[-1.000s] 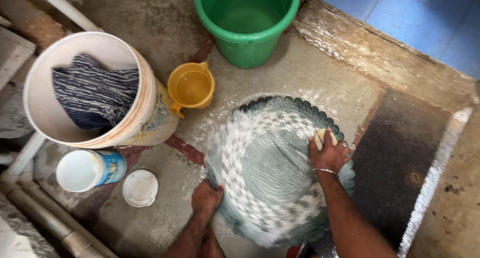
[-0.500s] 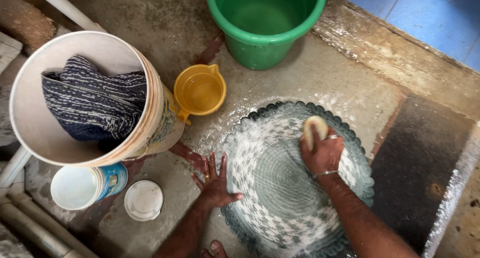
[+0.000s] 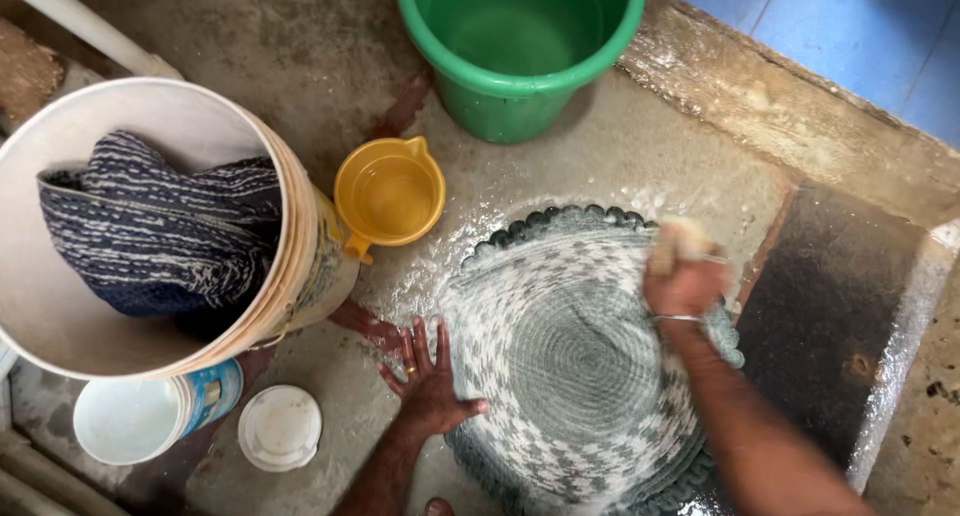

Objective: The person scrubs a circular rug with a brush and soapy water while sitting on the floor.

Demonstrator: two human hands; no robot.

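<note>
Nearest the camera, the left hand [image 3: 432, 384] lies flat with its fingers spread wide, palm down on the wet concrete floor [image 3: 640, 136], its thumb resting on the near-left edge of the round mat [image 3: 570, 356]; it holds nothing. The mat, woven in grey-green and white with a scalloped dark border, lies flat on the floor in the middle of the view and is covered with soapy lather. Left of the hand, a small white lid [image 3: 280, 428] lies flat on the floor, and just beside it a white tub with a blue label [image 3: 150, 416] lies on its side with its open mouth showing. Further along, the right hand [image 3: 684, 284] is closed around a pale scrubbing brush [image 3: 676, 242] and presses it onto the far-right part of the mat; the hand and brush are blurred, so the brush's shape is hard to make out. A bangle sits on that wrist. To the right of the mat a dark rough mat [image 3: 820, 316] lies on the floor. On the left stands a large white bucket [image 3: 290, 236] holding a dark blue striped cloth [image 3: 160, 226]. Just beside the bucket, a yellow mug [image 3: 390, 196] stands upright with water in it. Farthest off, a green bucket [image 3: 520, 46] stands upright, also with water inside, near a raised concrete kerb [image 3: 800, 106] bordering blue tiles [image 3: 860, 26].
</note>
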